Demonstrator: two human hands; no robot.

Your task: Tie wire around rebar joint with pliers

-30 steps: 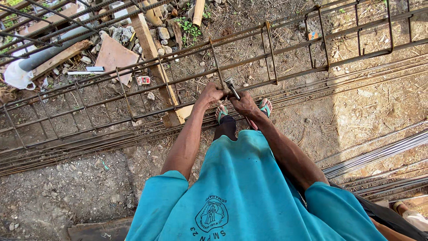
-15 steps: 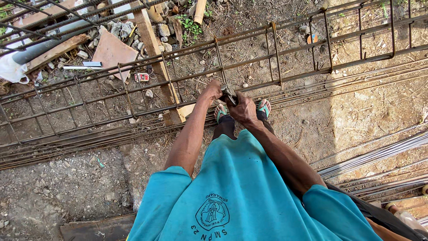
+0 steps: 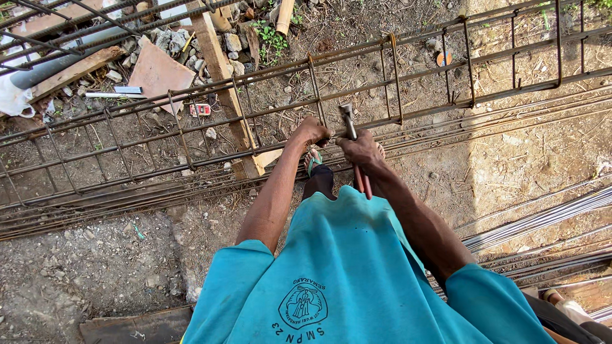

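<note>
Head view: the right hand (image 3: 361,150) is clenched around red-handled metal pincers (image 3: 352,137), their head at the long rusty rebar cage (image 3: 395,76). Just beside them, the left hand (image 3: 310,132) fingers grip a cage bar.

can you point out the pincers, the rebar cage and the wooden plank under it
pincers (image 3: 347,114), head view, on the metal head above the right hand's grip
rebar cage (image 3: 395,79), head view, on an upright stirrup bar right of the tool
wooden plank (image 3: 220,70), head view, on its bare face beneath the cage
</note>
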